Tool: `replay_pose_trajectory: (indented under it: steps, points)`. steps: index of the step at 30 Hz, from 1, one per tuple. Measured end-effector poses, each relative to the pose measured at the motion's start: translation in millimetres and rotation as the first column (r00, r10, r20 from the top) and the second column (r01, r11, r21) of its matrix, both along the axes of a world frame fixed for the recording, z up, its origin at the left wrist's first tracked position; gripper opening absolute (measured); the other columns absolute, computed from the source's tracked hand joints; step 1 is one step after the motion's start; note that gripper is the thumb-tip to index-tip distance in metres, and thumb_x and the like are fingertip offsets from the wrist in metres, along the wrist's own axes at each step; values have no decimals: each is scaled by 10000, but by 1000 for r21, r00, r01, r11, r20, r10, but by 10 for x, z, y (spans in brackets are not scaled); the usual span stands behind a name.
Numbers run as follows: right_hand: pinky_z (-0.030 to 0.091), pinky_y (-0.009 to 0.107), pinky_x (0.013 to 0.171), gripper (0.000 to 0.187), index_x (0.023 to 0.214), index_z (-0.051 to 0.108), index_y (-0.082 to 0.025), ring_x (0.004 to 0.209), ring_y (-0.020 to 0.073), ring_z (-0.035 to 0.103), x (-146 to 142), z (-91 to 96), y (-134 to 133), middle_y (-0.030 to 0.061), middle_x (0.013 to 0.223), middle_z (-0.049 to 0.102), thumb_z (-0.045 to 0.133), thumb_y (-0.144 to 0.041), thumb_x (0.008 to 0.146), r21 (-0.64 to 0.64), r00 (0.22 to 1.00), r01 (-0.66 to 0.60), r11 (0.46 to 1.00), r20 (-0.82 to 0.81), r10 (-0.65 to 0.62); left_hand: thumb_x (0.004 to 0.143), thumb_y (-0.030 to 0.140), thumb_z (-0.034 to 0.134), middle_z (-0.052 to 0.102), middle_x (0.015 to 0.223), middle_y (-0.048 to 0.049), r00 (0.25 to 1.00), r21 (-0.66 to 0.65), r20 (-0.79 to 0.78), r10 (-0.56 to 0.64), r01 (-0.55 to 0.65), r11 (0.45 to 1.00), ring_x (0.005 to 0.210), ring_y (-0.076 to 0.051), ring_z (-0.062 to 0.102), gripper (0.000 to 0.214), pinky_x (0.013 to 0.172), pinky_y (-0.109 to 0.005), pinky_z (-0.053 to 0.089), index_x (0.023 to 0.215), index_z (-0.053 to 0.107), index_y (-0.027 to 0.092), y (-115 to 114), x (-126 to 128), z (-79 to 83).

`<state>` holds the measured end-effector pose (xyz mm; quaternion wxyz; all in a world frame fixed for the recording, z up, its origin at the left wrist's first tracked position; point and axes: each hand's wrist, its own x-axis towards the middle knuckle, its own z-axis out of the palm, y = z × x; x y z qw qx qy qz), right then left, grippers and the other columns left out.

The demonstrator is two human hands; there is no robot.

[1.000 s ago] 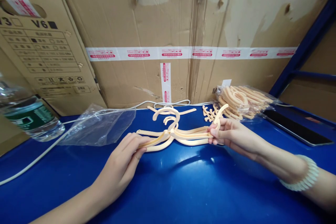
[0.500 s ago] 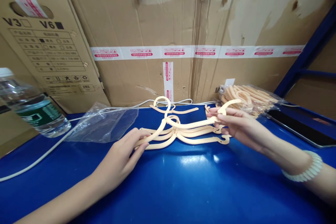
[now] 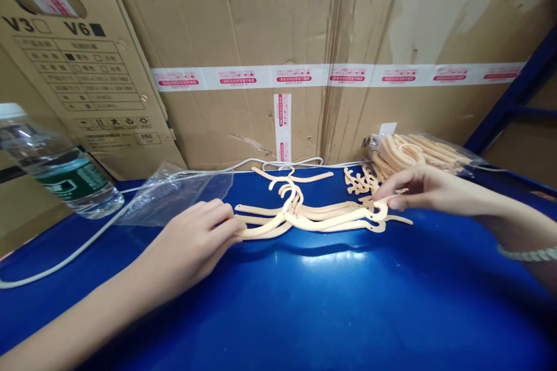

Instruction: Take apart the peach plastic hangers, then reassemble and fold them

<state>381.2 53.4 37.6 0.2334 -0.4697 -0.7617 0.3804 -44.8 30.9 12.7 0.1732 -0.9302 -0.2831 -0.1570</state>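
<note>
A cream-coloured plastic hanger (image 3: pixel 331 223) lies on top of several similar hangers in the middle of the blue table, hooks pointing away from me. My left hand (image 3: pixel 209 235) is closed around the left end of the top hanger; its fingertips hide that end. At the other side, the thumb and fingers of my right hand (image 3: pixel 418 188) pinch at the small curled end piece (image 3: pixel 382 208) of the same hanger. Just beyond the right hand lie several small loose hook pieces (image 3: pixel 359 181). One more hanger (image 3: pixel 304 178) rests farther back, apart from the stack.
Behind stand large taped cardboard boxes (image 3: pixel 243 122). A clear bag of hanger parts (image 3: pixel 426 151) lies at the right. To the left are a flat plastic bag (image 3: pixel 183 197), a water bottle (image 3: pixel 65 168) and a white cable (image 3: pixel 56 278). A blue frame post (image 3: pixel 513 93) rises at right.
The hanger held between my hands has come down from above the stack onto the other hangers. My right hand has shifted right, to the curled end, uncovering the loose hook pieces.
</note>
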Motion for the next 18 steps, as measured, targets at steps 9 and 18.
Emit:
replay_pose_trajectory:
  steps: [9,18]
  points:
    - [486,326,738,299,862,755,-172,808,218,656,-55,-42,-25,75,889,729,690,-460,816,94,895,-198,976,422,141,999,129,357,590,769,-40,997,-122,8,-82,82,989,683,-184,528,269,607,-283,394,868,591,158,-38,100,-131]
    - [439,290,622,90,729,690,-194,698,198,625,-94,-68,-51,39,760,682,693,-278,762,109,841,-80,991,541,8,986,107,347,615,844,-41,999,-137,1,-43,43,990,700,-171,574,262,599,-265,436,900,582,180,-8,64,-197]
